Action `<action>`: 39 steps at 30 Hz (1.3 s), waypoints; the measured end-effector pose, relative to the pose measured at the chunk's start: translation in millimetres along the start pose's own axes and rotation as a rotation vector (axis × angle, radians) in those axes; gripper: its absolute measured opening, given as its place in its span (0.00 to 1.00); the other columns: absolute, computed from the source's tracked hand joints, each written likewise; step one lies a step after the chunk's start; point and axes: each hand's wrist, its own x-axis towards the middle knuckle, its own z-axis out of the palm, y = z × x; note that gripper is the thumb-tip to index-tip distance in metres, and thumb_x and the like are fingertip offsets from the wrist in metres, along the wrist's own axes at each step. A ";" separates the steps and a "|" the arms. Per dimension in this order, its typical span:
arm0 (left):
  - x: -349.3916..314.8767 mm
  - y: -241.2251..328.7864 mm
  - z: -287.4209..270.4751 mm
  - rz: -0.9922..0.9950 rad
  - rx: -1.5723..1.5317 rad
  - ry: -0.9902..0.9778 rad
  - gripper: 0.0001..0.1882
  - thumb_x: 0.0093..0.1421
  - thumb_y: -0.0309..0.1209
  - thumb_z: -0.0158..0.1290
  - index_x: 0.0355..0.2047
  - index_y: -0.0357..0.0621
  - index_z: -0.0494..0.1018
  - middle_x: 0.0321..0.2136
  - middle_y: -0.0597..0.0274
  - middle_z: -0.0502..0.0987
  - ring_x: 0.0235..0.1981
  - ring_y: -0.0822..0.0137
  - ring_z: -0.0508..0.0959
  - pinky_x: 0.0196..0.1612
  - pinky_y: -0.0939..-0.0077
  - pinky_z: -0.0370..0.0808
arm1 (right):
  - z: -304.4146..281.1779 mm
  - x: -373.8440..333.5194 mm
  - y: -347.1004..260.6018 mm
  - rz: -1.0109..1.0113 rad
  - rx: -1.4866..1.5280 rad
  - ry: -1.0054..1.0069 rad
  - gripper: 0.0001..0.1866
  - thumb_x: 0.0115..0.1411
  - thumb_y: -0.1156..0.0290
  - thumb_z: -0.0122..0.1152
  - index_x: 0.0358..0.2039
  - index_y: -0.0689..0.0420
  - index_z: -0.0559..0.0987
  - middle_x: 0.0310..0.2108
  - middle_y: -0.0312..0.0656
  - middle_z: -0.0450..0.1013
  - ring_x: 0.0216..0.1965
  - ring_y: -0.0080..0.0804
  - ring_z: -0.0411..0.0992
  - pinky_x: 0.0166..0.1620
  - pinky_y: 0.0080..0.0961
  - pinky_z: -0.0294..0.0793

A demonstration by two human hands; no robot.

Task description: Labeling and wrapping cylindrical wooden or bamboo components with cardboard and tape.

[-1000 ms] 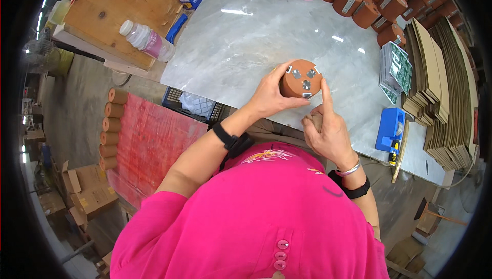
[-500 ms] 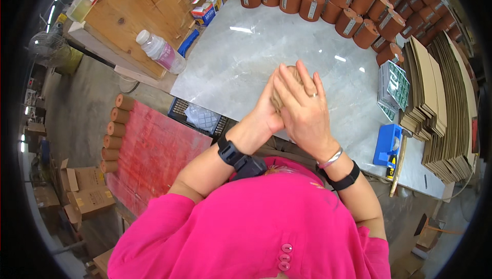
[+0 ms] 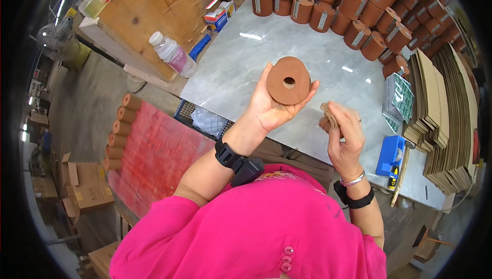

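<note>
My left hand (image 3: 267, 107), palm up, grips a reddish-brown cylinder (image 3: 288, 68) over the table. Its round end, with a hole through the middle, faces up, and my thumb and fingers wrap its sides. To the right of it, apart from the cylinder, my right hand (image 3: 348, 139) is closed on a folded tan cloth-like piece (image 3: 331, 116). That hand is slightly blurred, and I cannot tell the exact material of the piece.
Stacked brown cylinders with metal strips (image 3: 353, 4) fill the table's far side. Flat cardboard (image 3: 448, 120), a blue tape dispenser (image 3: 388, 157) and a hammer (image 3: 401, 176) lie at right. A plastic bottle (image 3: 173, 55) stands left. Several cylinders (image 3: 122, 127) line a red board (image 3: 159, 158).
My hands were pressed together around the tan piece. They have parted: my right hand moved right with the piece, and the cylinder now shows in my left hand.
</note>
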 end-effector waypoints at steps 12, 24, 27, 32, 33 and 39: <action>-0.5 -26.6 4.9 -0.003 0.355 0.148 0.35 0.65 0.64 0.43 0.60 0.53 0.66 0.55 0.59 0.72 0.54 0.55 0.74 0.55 0.53 0.75 | 29.1 66.4 1.3 0.040 0.052 0.394 0.12 0.57 0.79 0.58 0.42 0.60 0.80 0.37 0.46 0.80 0.39 0.43 0.79 0.44 0.30 0.77; -12.3 -41.9 8.7 0.013 0.672 0.135 0.34 0.66 0.62 0.42 0.64 0.56 0.63 0.58 0.58 0.70 0.56 0.53 0.73 0.52 0.49 0.74 | 0.3 54.3 -56.8 -0.322 -0.352 -0.076 0.12 0.55 0.75 0.60 0.40 0.57 0.80 0.49 0.49 0.76 0.53 0.51 0.73 0.55 0.38 0.72; -9.4 -41.8 -10.0 0.010 0.696 0.027 0.34 0.66 0.62 0.42 0.63 0.55 0.64 0.58 0.59 0.71 0.55 0.57 0.75 0.49 0.50 0.77 | 6.6 57.6 -39.5 -0.252 -0.337 0.006 0.09 0.53 0.73 0.60 0.37 0.54 0.79 0.48 0.47 0.76 0.53 0.51 0.73 0.56 0.39 0.70; -7.7 -33.8 -32.6 -0.354 0.445 -0.237 0.48 0.62 0.69 0.38 0.66 0.38 0.58 0.46 0.36 0.75 0.38 0.45 0.81 0.35 0.57 0.82 | -23.3 59.2 33.0 0.167 -0.250 0.277 0.06 0.58 0.72 0.59 0.35 0.57 0.80 0.35 0.49 0.77 0.35 0.51 0.76 0.40 0.38 0.75; -6.0 -29.8 -29.5 -0.329 0.410 -0.258 0.51 0.61 0.69 0.40 0.67 0.35 0.54 0.45 0.35 0.74 0.35 0.45 0.81 0.34 0.55 0.82 | -28.5 50.4 44.4 0.203 -0.301 0.281 0.06 0.59 0.70 0.59 0.35 0.58 0.80 0.34 0.50 0.77 0.34 0.52 0.77 0.38 0.38 0.75; -1.7 -20.5 -35.6 -0.345 0.227 -0.351 0.54 0.59 0.69 0.44 0.68 0.34 0.48 0.46 0.31 0.72 0.38 0.44 0.81 0.38 0.52 0.82 | -50.6 -7.0 91.1 0.454 -0.601 0.098 0.13 0.60 0.66 0.61 0.40 0.63 0.79 0.39 0.52 0.77 0.39 0.51 0.76 0.41 0.36 0.74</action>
